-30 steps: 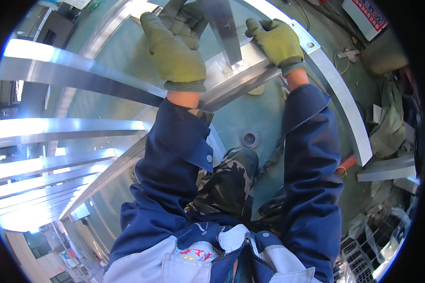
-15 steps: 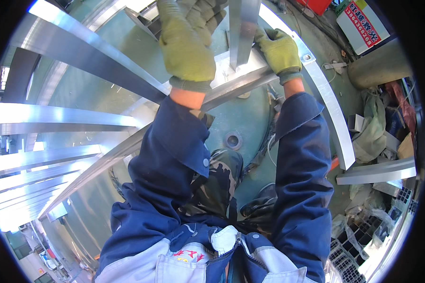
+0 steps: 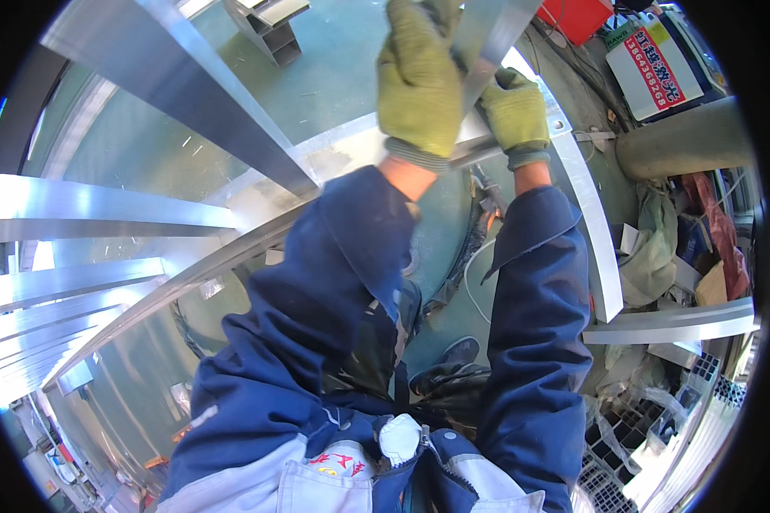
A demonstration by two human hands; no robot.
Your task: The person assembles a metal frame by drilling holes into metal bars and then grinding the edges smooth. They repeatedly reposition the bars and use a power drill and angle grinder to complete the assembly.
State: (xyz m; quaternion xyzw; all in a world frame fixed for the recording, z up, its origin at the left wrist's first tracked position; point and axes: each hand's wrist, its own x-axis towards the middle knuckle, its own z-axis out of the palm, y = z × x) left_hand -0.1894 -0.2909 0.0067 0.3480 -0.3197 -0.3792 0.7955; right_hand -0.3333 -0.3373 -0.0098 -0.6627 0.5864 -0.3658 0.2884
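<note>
Gloves on both hands, yellow-green knit. Left hand (image 3: 419,81) sits on top of the long aluminium rail (image 3: 231,248) that runs diagonally from lower left up to upper right across the green floor (image 3: 351,77); fingers curl over the far side of the rail near the top edge of view, so it looks clenched on the metal, tho fingertips are hidden & partly blurred. Right hand (image 3: 518,111) is just beside it, to the right, fingers wrapped round the upright aluminium bar (image 3: 488,38) where that bar meets the rail; grip closed on the bar. The two hands are near each other, not touching. Rail passes under both wrists, w/ the bar rising from it between the hands toward the top of the frame.

Blue jacket sleeves come up from the lower edge; dark shoes (image 3: 441,372) stand on the floor below the rail. More aluminium bars (image 3: 103,209) fan out at left, one broad one (image 3: 180,94) crossing upper left. A flat curved strip w/ a hole near its end (image 3: 586,214) runs down at right of the right hand. Red box (image 3: 586,15) & a printed sign (image 3: 650,64) upper right, grey pipe (image 3: 676,145) below them, cloth & scrap piled at right edge
</note>
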